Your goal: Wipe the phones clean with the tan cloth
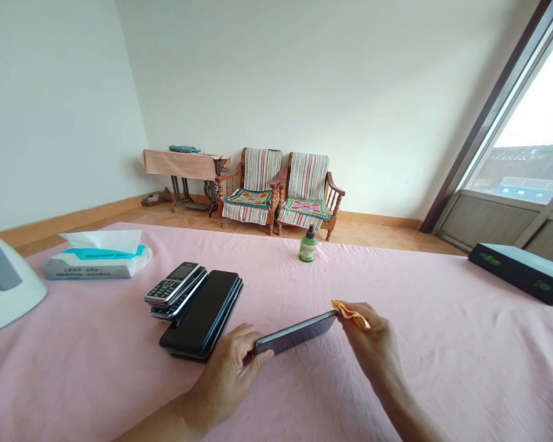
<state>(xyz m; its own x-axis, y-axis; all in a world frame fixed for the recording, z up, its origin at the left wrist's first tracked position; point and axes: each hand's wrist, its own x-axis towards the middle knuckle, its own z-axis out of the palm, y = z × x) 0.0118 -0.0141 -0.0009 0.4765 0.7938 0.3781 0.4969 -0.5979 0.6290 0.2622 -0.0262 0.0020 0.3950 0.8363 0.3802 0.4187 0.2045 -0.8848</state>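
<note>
A dark smartphone (299, 334) is held tilted above the pink cloth, its long thin edge turned upward. My left hand (230, 371) grips its left end between thumb and fingers. At the other end, my right hand (371, 341) pinches a folded orange cloth (352, 316) against the phone's corner. Just left of my left hand lies a stack of black smartphones (207, 313). Leaning beside that stack are several keypad phones (175, 285), piled on one another.
Beyond the phones stands a green spray bottle (308, 245). A tissue pack (96, 258) and a white rounded appliance (7, 288) are on the left. A black box (520, 273) sits at the right edge of the pink tablecloth (442, 368). Two wooden chairs (304, 190) are against the wall.
</note>
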